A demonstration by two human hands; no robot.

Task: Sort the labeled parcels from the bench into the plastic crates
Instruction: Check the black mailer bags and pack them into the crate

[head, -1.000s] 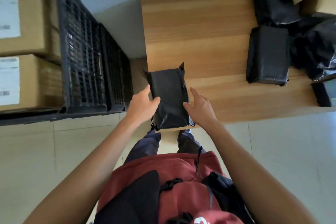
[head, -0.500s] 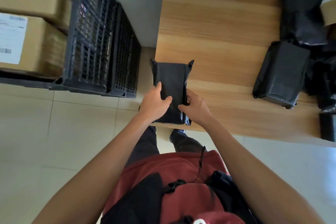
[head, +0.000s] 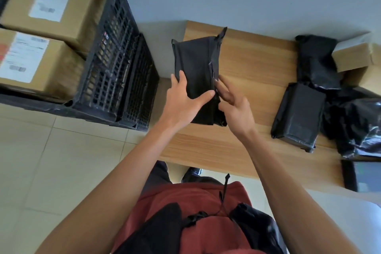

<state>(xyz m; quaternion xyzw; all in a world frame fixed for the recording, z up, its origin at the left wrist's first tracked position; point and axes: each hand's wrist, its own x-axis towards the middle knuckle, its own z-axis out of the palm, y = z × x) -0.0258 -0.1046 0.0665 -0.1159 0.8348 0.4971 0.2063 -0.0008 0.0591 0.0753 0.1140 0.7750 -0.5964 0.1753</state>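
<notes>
At far left, a black plastic crate (head: 115,72) already holds labeled cardboard boxes (head: 47,6). Right of it, the left hand (head: 181,99) grips a black parcel (head: 195,72) above the bench (head: 247,80), while the right hand (head: 235,105) pinches its edge, probably hunting the label. More black parcels (head: 296,113) wait far right.

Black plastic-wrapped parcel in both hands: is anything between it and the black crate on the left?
Nothing visible blocks the way. The black plastic-wrapped parcel is held over the wooden bench's left end, open floor to the black plastic crate, which already holds two labeled cardboard boxes.
</notes>
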